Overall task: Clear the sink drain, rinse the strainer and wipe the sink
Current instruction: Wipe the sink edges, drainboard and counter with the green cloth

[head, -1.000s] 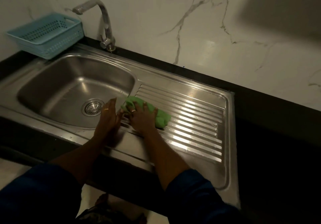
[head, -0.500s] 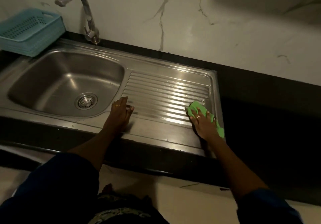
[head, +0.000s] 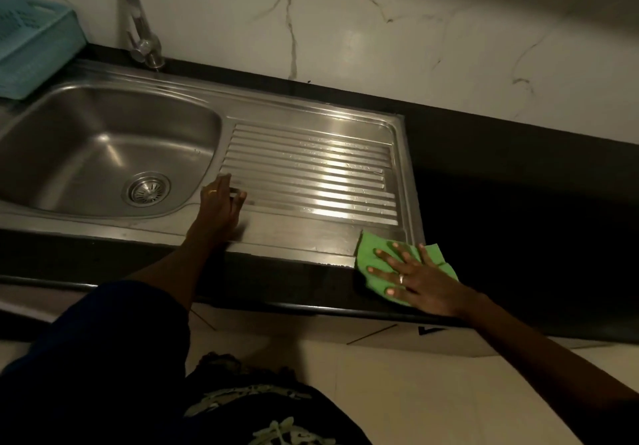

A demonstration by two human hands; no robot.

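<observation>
- The soft green wiping cloth point(head: 370, 251) lies at the near-right corner of the ribbed steel drainboard point(head: 311, 175). It sits partly on the rim of the stainless steel sink point(head: 103, 140) and partly on the dark bench point(head: 518, 223) beyond that corner.
- The right hand point(head: 416, 282) lies flat on the cloth with its fingers straight and spread. Its grip is wide, pressing down rather than closing round anything.
- The left hand point(head: 221, 204) rests at the near-left corner of the drainboard, fingers loosely bent on the metal, its grip holding nothing.
- The round perforated metal strainer point(head: 148, 190) sits in its drain in the bowl floor, left of the drainboard.
- The cloth looks light and limp, so it will probably bunch or fold under a sideways push. A flat palm over its middle should keep it spread, and pinching a gathered edge would suit lifting it.
- Droplets shine on the drainboard's ribs, so the steel is probably slippery. The cloth should glide along the ribs more readily than across them.
- Wiping appears to be the step in hand, and the far ribs look wet.
</observation>
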